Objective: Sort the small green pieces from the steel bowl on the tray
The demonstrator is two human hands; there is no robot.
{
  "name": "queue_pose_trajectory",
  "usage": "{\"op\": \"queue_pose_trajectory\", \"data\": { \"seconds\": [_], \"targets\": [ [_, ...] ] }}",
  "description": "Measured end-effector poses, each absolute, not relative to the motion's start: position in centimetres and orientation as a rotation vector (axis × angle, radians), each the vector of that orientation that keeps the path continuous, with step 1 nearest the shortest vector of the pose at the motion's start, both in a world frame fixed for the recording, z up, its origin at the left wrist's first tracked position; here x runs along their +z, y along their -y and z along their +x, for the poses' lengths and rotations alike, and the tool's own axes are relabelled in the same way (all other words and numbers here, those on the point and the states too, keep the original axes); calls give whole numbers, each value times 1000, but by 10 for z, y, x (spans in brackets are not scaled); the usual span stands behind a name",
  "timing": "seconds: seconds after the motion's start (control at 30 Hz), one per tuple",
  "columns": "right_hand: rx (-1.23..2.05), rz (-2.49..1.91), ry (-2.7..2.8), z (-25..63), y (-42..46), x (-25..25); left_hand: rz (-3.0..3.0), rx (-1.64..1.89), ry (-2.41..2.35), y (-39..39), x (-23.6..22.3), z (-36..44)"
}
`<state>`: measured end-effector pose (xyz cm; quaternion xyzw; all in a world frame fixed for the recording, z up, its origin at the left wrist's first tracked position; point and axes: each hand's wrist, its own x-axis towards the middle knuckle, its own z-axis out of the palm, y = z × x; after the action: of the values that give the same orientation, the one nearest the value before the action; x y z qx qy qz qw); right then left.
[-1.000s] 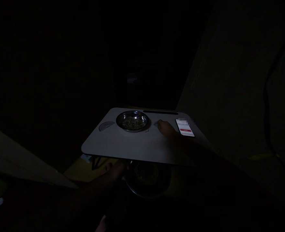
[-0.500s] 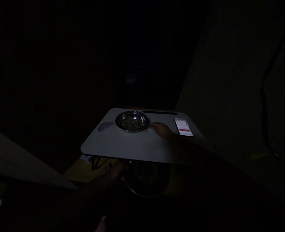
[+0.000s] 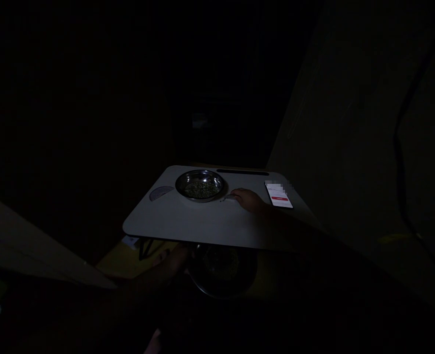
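Note:
On the white table, my right hand (image 3: pixel 247 199) is closed with its fingertips on a small pale flat piece (image 3: pixel 231 196), whose kind I cannot make out. Several tiny dark bits (image 3: pixel 223 200) lie just left of it. A shiny metal bowl (image 3: pixel 200 198) holding small greenish pieces (image 3: pixel 201 189) stands nearby, apart from the hand. Below the table's front edge, my left hand (image 3: pixel 178 258) is closed at the left rim of a larger, dark bowl (image 3: pixel 217 296). That bowl's contents look greenish but are mostly lost in shadow.
The low white table (image 3: pixel 188 223) has a dark slot (image 3: pixel 242 172) along its far edge. A protractor-like half disc (image 3: pixel 161 192) lies at its left, and a lit phone (image 3: pixel 278 194) at its right. A wall with a hanging cable (image 3: pixel 398 147) stands to the right.
My right hand and the pale piece have shifted slightly down, nearer the dark bits. My left hand stays by the lower bowl's rim. The view has shifted slightly.

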<state>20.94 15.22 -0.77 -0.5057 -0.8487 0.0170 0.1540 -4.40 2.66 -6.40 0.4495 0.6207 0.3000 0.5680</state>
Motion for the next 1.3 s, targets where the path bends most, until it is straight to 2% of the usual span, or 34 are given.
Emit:
{"op": "queue_pose_trajectory", "data": {
  "seconds": [1.3],
  "targets": [
    [43,-1279,2419,209,-157,-15,1149,700,-1444,-22,-66,-52]
  ]
}}
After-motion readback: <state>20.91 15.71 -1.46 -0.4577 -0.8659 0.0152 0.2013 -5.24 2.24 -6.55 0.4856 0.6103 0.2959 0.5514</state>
